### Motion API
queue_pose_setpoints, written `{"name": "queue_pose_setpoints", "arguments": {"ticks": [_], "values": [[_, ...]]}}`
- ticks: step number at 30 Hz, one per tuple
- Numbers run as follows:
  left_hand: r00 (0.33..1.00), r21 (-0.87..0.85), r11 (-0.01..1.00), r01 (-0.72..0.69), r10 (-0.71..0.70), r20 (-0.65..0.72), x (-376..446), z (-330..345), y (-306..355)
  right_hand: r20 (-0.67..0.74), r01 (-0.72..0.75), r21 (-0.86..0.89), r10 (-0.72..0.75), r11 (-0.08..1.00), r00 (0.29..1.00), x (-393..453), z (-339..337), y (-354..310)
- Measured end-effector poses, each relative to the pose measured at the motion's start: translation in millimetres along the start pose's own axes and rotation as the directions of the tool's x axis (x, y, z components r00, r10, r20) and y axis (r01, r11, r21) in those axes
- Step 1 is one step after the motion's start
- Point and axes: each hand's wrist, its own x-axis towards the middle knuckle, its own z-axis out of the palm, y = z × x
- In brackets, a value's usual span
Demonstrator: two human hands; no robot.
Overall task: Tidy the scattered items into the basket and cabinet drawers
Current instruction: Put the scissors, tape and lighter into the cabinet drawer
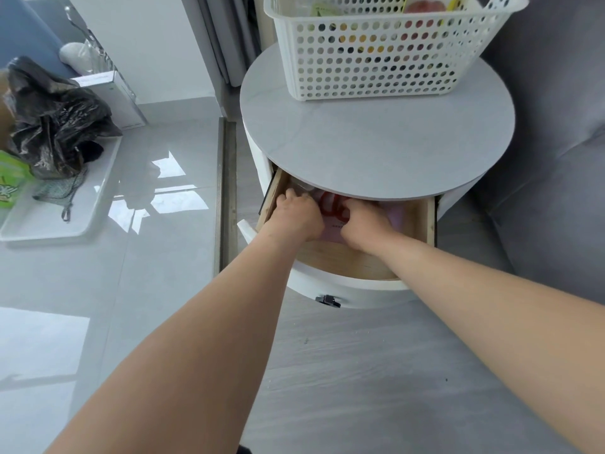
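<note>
With both hands, left hand (299, 215) and right hand (364, 226), curled onto the red-printed packet (334, 208) inside the open drawer (347, 262), it could crumple or jam under the bench top (376, 149) if pushed in carelessly.

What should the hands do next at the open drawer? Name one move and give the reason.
Probably let go and draw both hands out. The left hand and right hand already grip the red-and-white packet deep inside the open drawer, so it looks placed.
</note>
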Motion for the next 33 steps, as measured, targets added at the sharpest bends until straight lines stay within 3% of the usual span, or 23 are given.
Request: {"name": "queue_pose_setpoints", "arguments": {"ticks": [7, 13, 17, 22, 26, 33], "values": [[0.986, 0.106, 0.991, -0.088, 0.071, 0.149, -5, -3, -8, 0.103, 0.021, -0.023, -0.019, 0.999, 0.995, 2, 1, 6], [0.99, 0.194, 0.972, -0.13, 0.118, 0.073, -40, -21, -3, 0.147, -0.03, 0.019, 0.027, 0.999, 0.989, -23, -7, -1], [0.995, 0.068, 0.993, -0.095, 0.094, 0.024, -94, -52, 12, 0.253, -0.117, 0.005, 0.112, 0.993, 0.961, -83, -49, -1], [0.975, 0.094, 0.975, -0.202, 0.191, 0.114, -182, -102, 63, 0.085, -0.246, 0.107, 0.238, 0.963, 0.968, -185, -146, 4], [0.916, 0.205, 0.904, -0.376, 0.33, 0.227, -256, -140, 121, 0.167, -0.51, 0.173, 0.485, 0.843, 0.858, -289, -207, 31], [0.708, 0.288, 0.666, -0.688, 0.53, 0.466, -402, -152, 257, 0.295, -0.817, 0.357, 0.775, 0.453, 0.559, -488, -286, 90]]}}
